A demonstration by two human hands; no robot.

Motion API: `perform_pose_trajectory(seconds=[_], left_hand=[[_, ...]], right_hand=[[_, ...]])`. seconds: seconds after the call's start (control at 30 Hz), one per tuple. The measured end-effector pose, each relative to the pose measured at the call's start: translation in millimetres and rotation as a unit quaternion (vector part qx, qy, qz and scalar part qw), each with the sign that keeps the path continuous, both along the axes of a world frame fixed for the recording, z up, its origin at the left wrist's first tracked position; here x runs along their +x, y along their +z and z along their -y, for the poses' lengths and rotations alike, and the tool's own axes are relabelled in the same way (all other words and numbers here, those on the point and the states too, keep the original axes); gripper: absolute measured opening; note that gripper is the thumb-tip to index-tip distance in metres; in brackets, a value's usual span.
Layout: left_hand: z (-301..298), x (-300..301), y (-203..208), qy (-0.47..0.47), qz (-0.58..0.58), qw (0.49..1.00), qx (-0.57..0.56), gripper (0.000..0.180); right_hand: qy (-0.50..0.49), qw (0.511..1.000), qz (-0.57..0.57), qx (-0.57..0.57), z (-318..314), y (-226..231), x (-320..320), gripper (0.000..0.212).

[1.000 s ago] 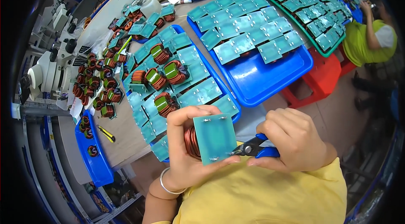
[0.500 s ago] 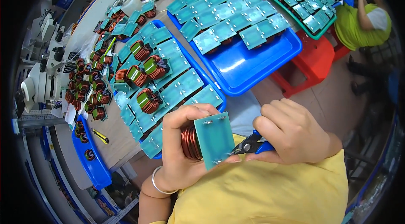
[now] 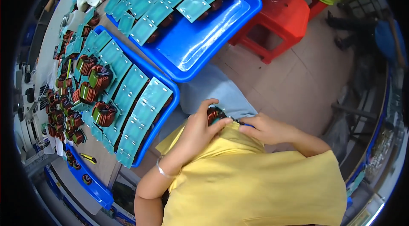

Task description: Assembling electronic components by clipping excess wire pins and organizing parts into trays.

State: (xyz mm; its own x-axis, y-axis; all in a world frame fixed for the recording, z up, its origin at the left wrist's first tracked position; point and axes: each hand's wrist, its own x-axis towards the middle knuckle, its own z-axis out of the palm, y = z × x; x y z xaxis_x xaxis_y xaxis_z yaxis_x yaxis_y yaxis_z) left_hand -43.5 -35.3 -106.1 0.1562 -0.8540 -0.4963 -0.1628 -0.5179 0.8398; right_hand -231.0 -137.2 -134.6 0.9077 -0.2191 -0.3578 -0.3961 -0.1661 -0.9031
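Left hand (image 3: 199,127) grips coil (image 3: 214,116), right hand (image 3: 265,128) grips cutters (image 3: 247,125) at coil's three o'clock — slipping cutters could nick left hand.

Close together, we hold our left hand (image 3: 200,124) curled, its thumb (image 3: 220,126) stretched toward our right hand (image 3: 265,129), which is folded in a grip, both forearms (image 3: 313,143) angled inward.

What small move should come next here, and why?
Probably the right hand should ease the blue-handled cutters slightly away from the left thumb before squeezing: their dark tips point toward the left hand, close to that thumb's end, while it holds the copper-wound coil. Whether the tips touch anything is too small to tell.
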Motion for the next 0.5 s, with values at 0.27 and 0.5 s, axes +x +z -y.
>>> perform_pose_trajectory(seconds=[0.27,0.5], left_hand=[[7,5,-39,0.004,-0.062,0.989,0.131,0.038],[3,9,-18,0.085,-0.130,0.987,0.041,0.040]], right_hand=[[-0.020,0.943,-0.188,0.273,5,-16,10,0.040],[-0.040,0.993,-0.069,-0.085,8,12,24,0.043]])
